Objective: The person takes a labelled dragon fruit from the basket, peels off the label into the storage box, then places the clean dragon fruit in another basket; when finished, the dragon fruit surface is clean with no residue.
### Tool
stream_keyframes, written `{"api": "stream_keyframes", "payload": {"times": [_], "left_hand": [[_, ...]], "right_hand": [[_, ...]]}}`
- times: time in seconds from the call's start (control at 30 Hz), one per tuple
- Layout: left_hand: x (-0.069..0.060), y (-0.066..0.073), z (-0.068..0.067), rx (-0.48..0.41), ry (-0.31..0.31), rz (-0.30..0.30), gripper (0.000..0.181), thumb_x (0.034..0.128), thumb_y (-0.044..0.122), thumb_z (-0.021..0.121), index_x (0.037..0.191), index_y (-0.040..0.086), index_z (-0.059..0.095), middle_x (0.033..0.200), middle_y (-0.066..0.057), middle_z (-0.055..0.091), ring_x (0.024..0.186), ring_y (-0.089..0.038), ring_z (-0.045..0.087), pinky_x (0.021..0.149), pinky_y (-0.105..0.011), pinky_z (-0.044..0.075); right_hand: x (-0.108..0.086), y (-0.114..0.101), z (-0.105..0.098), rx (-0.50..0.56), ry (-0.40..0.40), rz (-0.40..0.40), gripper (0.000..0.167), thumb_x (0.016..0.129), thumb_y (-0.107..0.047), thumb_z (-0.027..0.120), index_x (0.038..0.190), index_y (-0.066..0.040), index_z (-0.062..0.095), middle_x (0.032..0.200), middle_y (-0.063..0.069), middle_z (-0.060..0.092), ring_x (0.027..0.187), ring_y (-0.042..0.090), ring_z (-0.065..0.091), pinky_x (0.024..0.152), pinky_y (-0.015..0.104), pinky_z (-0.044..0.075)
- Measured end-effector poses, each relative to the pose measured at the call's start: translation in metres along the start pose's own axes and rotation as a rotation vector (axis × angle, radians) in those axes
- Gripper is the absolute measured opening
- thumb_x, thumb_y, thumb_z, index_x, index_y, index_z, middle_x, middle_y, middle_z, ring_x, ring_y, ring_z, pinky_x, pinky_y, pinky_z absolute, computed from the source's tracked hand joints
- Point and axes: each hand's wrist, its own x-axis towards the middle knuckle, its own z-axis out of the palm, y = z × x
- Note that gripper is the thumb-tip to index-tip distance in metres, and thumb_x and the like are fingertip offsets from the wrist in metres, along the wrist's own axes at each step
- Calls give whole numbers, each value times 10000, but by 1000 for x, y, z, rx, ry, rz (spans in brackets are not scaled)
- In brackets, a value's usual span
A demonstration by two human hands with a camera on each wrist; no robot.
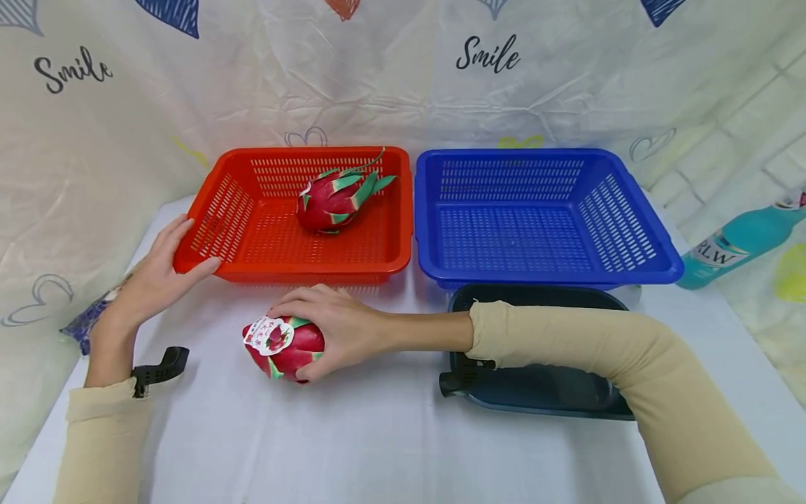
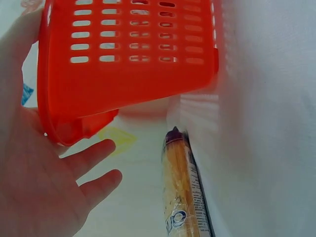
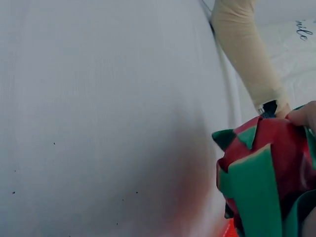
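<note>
A dragon fruit with a white label (image 1: 283, 346) is in front of the red basket (image 1: 315, 269), and my right hand (image 1: 336, 329) grips it from above and the right. The right wrist view shows that fruit (image 3: 254, 182) close up, with fingers at its edge. Another dragon fruit (image 1: 330, 201) lies inside the red basket. My left hand (image 1: 157, 276) rests on the basket's left front corner, thumb and fingers spread; in the left wrist view the left hand (image 2: 44, 168) is beside the red basket wall (image 2: 143, 79), its fingers extended.
A blue basket (image 1: 548, 275) stands right of the red one. A dark tray (image 1: 535, 395) lies partly under my right sleeve. A teal bottle (image 1: 737, 245) leans at the far right. A clear package with brown contents (image 2: 182, 192) lies left of the red basket.
</note>
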Motion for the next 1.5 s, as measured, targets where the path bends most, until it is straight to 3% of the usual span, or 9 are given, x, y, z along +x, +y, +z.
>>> {"api": "stream_keyframes", "payload": {"times": [0.2, 0.57, 0.9, 1.0, 1.07, 1.17, 1.23, 1.4, 1.5], "left_hand": [[0, -2, -1, -7, -14, -5, 891, 931, 418, 582, 1572, 126, 36, 1649, -92, -23, 1358, -475, 267, 951, -715, 382], [2, -3, -1, -10, -36, -9, 884, 940, 424, 563, 1572, 137, 16, 1652, -51, -70, 1397, -482, 223, 972, -739, 337], [1, -3, 2, -15, 3, 19, 854, 938, 388, 584, 1574, 161, 62, 1652, -75, 2, 1430, -456, 189, 970, -749, 327], [0, -1, 5, -21, 81, 87, 782, 922, 313, 633, 1559, 183, 199, 1641, -57, 125, 1501, -328, 123, 1007, -704, 358], [0, 1, 7, -23, 139, 155, 742, 897, 251, 678, 1532, 215, 298, 1620, -19, 221, 1520, -208, 113, 1099, -495, 410], [-5, 11, 9, -3, 180, 276, 772, 825, 152, 762, 1489, 278, 390, 1569, 40, 342, 1467, 0, 196, 1048, -107, 355], [-8, 21, 12, 15, 158, 406, 828, 743, 66, 821, 1459, 244, 446, 1509, -2, 443, 1400, 70, 292, 967, 14, 301], [-20, 59, 21, 96, 14, 661, 848, 575, 79, 918, 1348, 127, 574, 1262, -58, 646, 1227, 91, 455, 973, -4, 343], [-28, 77, 22, 84, -38, 721, 842, 523, 156, 948, 1295, 125, 615, 1216, -22, 658, 1176, 47, 483, 970, -19, 353]], "right_hand": [[2, 8, 4, -30, -57, 12, 750, 737, -420, 777, 1397, -239, 469, 1408, -69, 466, 1318, 109, 381, 994, 267, 421], [2, 20, -10, 163, -290, 53, 839, 737, -342, 823, 1372, -152, 308, 1387, 23, 406, 1306, 122, 357, 888, 163, 492], [-3, 23, -16, 296, -304, 110, 715, 806, -230, 781, 1329, -102, 310, 1357, 43, 429, 1276, 111, 393, 897, 129, 484], [-4, 23, -18, 310, -302, 115, 699, 811, -202, 770, 1325, -94, 308, 1363, 48, 430, 1279, 117, 391, 901, 136, 487], [-4, 23, -17, 313, -301, 124, 699, 808, -201, 771, 1323, -95, 309, 1359, 46, 432, 1274, 114, 393, 897, 137, 489], [-5, 21, -17, 307, -294, 169, 711, 794, -211, 781, 1321, -105, 315, 1342, 38, 443, 1255, 106, 408, 877, 142, 497], [-6, 19, -17, 272, -291, 221, 725, 786, -244, 787, 1326, -112, 322, 1329, 36, 451, 1238, 106, 421, 855, 150, 505], [-10, 12, -17, 110, -284, 327, 804, 750, -420, 804, 1346, -133, 347, 1307, 28, 464, 1214, 115, 433, 840, 191, 520], [-13, 8, -15, 41, -259, 330, 829, 725, -474, 810, 1342, -129, 377, 1283, 20, 485, 1200, 119, 440, 859, 207, 516]]}}
